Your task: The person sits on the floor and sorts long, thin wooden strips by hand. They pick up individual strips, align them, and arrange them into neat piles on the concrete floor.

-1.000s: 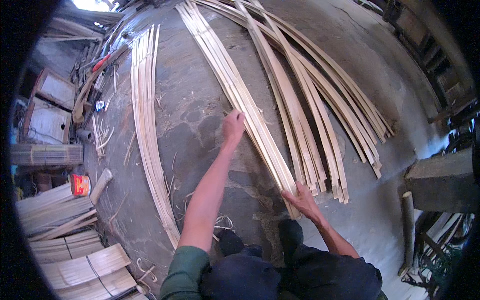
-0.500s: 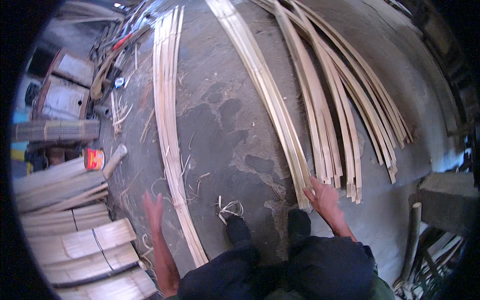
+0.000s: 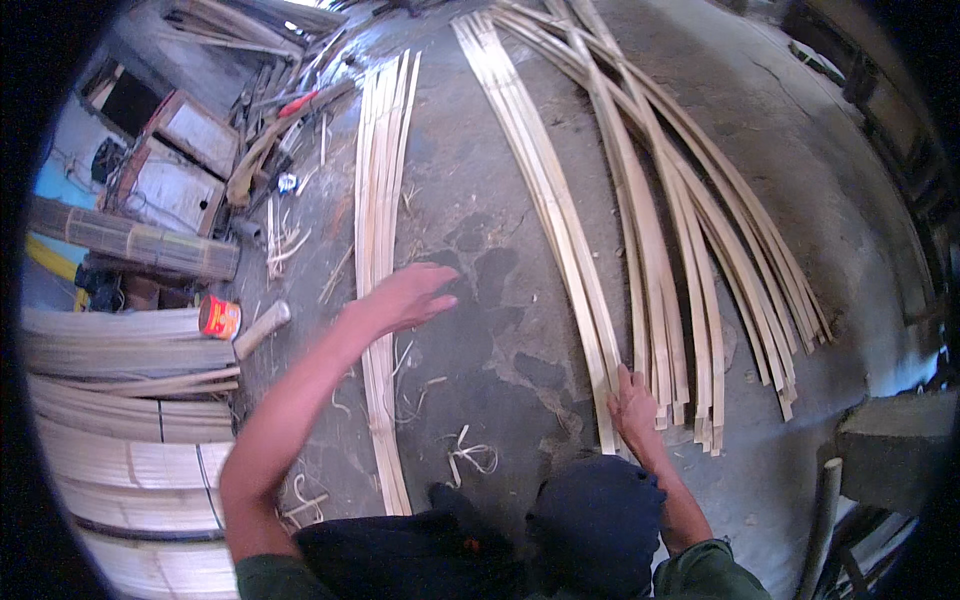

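Observation:
My right hand [image 3: 634,402] grips the near end of a long bundle of pale bamboo strips [image 3: 548,195] lying on the floor, its fingers closed at the bundle's edge. Out ahead of me, my left hand [image 3: 408,296] hangs over the floor with its fingers stretched and nothing in them. Beneath that forearm runs a separate row of bamboo strips [image 3: 380,200], partly hidden by it. More bamboo strips [image 3: 700,270] fan out, some crossing, just right of the gripped bundle.
Tied bundles of slats [image 3: 130,465] are stacked at the left, near a red tin [image 3: 219,317] and a rolled slatted mat [image 3: 135,237]. A curl of loose fibre [image 3: 470,455] lies by my feet. At the right stand a grey block [image 3: 895,435] and a pole [image 3: 822,520].
My left hand has swung forward and right, from beside the left strips to above the floor beyond them. My right hand stays at the bundle's near end. The view has shifted.

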